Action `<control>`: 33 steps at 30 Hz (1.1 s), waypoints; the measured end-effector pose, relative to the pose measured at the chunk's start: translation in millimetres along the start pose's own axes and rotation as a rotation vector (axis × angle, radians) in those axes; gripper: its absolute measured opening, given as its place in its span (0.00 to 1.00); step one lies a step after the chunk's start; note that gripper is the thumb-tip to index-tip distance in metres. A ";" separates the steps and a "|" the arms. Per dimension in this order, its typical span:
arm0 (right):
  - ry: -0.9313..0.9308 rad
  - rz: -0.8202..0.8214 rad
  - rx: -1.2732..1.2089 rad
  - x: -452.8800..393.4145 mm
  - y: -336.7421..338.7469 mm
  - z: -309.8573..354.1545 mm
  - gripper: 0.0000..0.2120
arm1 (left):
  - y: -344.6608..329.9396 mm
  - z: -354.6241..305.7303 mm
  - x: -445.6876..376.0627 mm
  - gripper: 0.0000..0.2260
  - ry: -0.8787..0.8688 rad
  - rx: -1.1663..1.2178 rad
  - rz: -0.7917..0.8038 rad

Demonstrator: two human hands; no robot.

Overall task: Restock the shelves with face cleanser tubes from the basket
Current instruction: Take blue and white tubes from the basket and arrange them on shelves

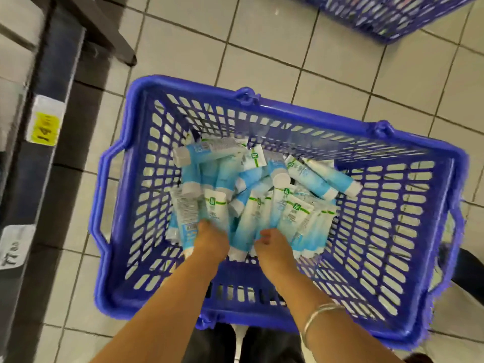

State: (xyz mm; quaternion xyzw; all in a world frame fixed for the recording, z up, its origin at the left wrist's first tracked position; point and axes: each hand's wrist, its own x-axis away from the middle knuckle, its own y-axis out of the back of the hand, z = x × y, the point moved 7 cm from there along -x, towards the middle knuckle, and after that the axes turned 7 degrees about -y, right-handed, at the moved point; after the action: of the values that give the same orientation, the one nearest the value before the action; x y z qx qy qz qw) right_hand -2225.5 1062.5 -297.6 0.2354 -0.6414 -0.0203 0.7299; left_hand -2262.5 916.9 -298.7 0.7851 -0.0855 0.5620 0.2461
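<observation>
Fingers point(263, 238) on the right hand point(272, 248) are curled in, tips right at the face cleanser tubes point(258, 195), though I can't tell if they've got one. Left hand point(210, 241) is buried among the tubes, its grip hidden, so no call there either. All tubes sit piled in the blue basket point(392, 231) on the tiled floor point(275, 43). Off to the left of both hands, shelf edge with a yellow price tag point(45, 128). Second basket point(387, 14) far ahead, to the right.
</observation>
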 end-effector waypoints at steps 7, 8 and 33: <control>-0.071 -0.016 -0.029 -22.8 -15.7 7.7 0.11 | -6.2 3.9 -20.5 0.21 -0.017 -0.166 -0.086; -0.088 -0.014 -0.055 -24.5 -14.7 7.5 0.14 | -9.5 5.2 -21.8 0.22 -0.020 -0.183 -0.052; 0.092 -0.002 -0.448 134.0 58.5 69.1 0.17 | 100.0 -59.3 134.2 0.05 -0.346 0.591 0.082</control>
State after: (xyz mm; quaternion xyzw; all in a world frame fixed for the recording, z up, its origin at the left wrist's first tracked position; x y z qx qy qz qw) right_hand -2283.2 1048.0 -147.2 0.0687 -0.5867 -0.1520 0.7924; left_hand -2306.0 878.2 -131.1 0.9019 0.0091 0.4305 -0.0330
